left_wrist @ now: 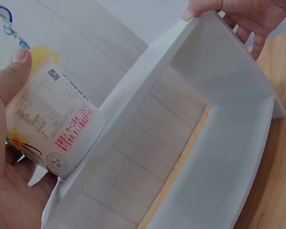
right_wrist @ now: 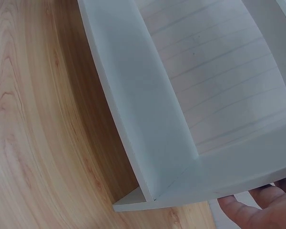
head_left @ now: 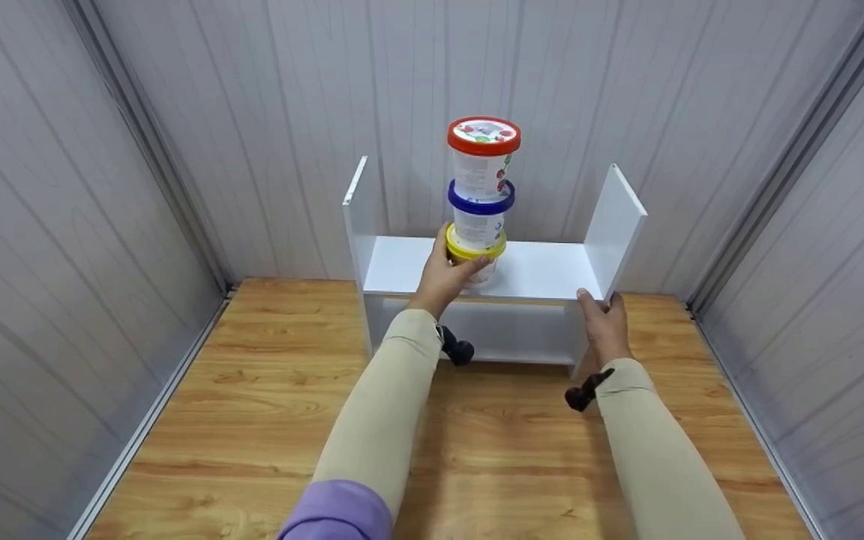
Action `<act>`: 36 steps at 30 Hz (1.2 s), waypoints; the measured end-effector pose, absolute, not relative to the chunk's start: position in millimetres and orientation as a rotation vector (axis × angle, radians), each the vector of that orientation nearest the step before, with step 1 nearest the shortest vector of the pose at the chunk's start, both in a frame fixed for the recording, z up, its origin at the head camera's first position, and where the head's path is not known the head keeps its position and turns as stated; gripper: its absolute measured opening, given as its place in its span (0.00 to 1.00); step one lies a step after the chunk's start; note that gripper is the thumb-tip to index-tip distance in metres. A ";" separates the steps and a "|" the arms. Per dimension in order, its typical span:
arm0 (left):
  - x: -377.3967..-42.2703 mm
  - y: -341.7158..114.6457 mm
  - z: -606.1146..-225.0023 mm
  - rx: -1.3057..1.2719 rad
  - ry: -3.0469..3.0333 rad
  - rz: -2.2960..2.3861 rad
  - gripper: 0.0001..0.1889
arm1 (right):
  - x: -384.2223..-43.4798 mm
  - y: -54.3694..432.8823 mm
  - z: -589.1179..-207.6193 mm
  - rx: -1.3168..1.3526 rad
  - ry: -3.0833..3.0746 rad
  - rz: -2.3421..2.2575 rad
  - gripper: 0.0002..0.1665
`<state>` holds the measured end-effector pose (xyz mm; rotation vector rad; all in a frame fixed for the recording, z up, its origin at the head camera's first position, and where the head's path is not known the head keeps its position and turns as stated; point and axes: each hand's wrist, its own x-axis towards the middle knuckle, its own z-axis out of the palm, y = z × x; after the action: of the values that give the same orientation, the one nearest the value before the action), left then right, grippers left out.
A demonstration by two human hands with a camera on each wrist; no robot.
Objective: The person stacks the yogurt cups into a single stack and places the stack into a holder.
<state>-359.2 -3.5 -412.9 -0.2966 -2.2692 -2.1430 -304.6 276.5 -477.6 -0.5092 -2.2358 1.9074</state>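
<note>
Three lidded paper tubs stand stacked on the upper board of a small white shelf (head_left: 544,270). On top is the red-lidded tub (head_left: 481,169), then the blue-lidded tub (head_left: 477,227), and lowest the yellow-lidded tub (left_wrist: 52,114). My left hand (head_left: 443,277) grips the yellow-lidded tub, thumb on the near side and fingers round the far left side. The other fingers are partly hidden behind it. My right hand (head_left: 606,326) holds the shelf's right side panel (head_left: 616,225), thumb at the upper board's front edge and fingers outside the panel.
The shelf stands on a wood-grain floor (head_left: 252,390) near the back panelled wall (head_left: 289,150). Its left side panel (head_left: 357,225) rises beside the stack, and a lower board (right_wrist: 133,95) runs beneath. Grey walls flank both sides. Each wrist wears a black camera.
</note>
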 end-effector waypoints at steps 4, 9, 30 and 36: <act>-361.3 0.5 -411.4 -0.287 -2.270 -2.136 0.47 | -303.4 277.9 -477.9 -0.512 -2.239 1.894 0.55; -362.3 6.7 -407.6 -0.215 -2.277 -2.135 0.49 | -303.5 280.1 -476.6 -0.503 -2.248 1.900 0.58; -365.5 15.4 -404.1 -0.180 -2.264 -2.021 0.46 | -306.2 278.1 -475.7 -0.552 -2.268 1.928 0.57; -364.0 11.8 -406.0 -0.161 -2.282 -2.030 0.47 | -306.3 273.1 -477.1 -0.535 -2.252 1.946 0.56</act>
<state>-364.0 11.8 -406.0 -0.1607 -2.2817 -2.0305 -306.3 273.1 -477.1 -0.5349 -2.2518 1.9459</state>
